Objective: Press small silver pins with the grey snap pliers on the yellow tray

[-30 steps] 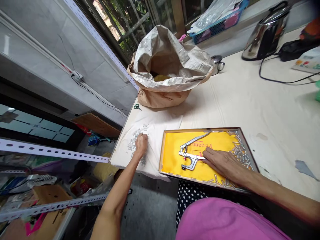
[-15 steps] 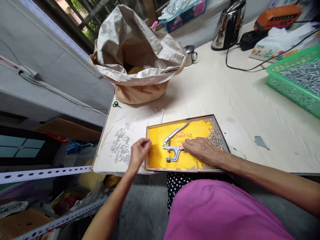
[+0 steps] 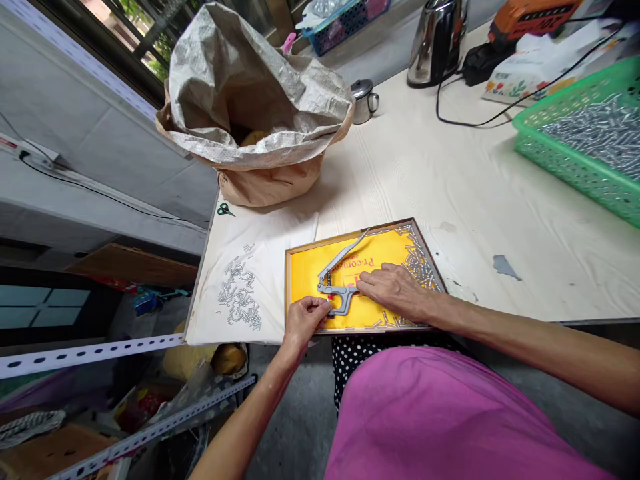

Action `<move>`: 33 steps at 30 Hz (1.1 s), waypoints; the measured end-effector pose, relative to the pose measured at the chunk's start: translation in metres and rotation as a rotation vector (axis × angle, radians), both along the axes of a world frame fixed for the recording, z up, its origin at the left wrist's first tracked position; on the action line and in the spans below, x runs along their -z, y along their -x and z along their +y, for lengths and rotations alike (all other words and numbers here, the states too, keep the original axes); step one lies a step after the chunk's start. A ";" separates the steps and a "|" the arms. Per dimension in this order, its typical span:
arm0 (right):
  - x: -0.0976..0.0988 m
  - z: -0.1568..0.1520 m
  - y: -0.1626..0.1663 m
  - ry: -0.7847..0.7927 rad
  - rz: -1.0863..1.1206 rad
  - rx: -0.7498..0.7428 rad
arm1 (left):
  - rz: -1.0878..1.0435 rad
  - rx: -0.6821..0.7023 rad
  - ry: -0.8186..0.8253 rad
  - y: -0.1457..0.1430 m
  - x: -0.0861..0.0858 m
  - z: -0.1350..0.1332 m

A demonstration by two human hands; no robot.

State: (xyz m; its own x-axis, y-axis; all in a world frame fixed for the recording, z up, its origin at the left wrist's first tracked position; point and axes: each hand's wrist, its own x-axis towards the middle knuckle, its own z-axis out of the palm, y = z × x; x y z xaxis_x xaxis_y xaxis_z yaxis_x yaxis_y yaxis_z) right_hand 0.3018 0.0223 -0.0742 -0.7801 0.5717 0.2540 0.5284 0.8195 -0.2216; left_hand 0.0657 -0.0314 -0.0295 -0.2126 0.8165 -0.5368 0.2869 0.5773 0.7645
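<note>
My right hand [image 3: 396, 291] is closed around the lower handle of grey snap-fastener pliers [image 3: 345, 295], which have their upper handle raised. At the jaws, by a small red part, the fingertips of my left hand [image 3: 303, 321] are pinched together. Whatever they hold is too small to make out. Both hands are over a shallow wooden-rimmed tray [image 3: 288, 280] with a yellow printed bottom. Small thin metal pieces [image 3: 420, 263] lie along the tray's right side and near edge. More loose metal pieces [image 3: 241, 293] are scattered on white cloth left of the tray.
A large open woven sack [image 3: 270, 180] stands behind the tray. Green scissors [image 3: 225, 209] lie near the table's left edge. At the right is a green basket [image 3: 565, 160] full of metal pieces. A lidded metal cup [image 3: 363, 101] and a kettle [image 3: 435, 47] stand farther back.
My left hand has moved right, from the tray's left edge to the pliers' jaws. My right hand still grips the pliers. The whole view has shifted slightly.
</note>
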 end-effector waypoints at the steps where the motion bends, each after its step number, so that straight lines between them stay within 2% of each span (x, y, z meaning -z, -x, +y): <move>1: 0.000 0.000 0.000 0.001 -0.003 -0.003 | -0.005 -0.009 0.012 -0.001 0.000 0.000; 6: 0.001 -0.001 0.001 0.001 -0.060 0.013 | 0.005 -0.028 0.086 -0.005 -0.004 0.004; 12: -0.003 0.001 0.002 0.061 -0.098 0.017 | 0.060 0.058 0.188 -0.003 -0.010 0.018; 19: -0.004 0.001 0.003 0.102 -0.120 -0.008 | 0.094 0.251 0.345 0.002 -0.017 0.031; 25: -0.001 0.001 0.002 0.117 -0.079 0.051 | 0.093 0.254 0.404 0.001 -0.017 0.033; 30: -0.010 0.025 -0.008 0.059 0.002 0.058 | 0.097 0.242 0.406 0.001 -0.018 0.030; 33: -0.010 0.046 -0.007 0.037 -0.050 0.034 | 0.099 0.230 0.409 0.000 -0.018 0.028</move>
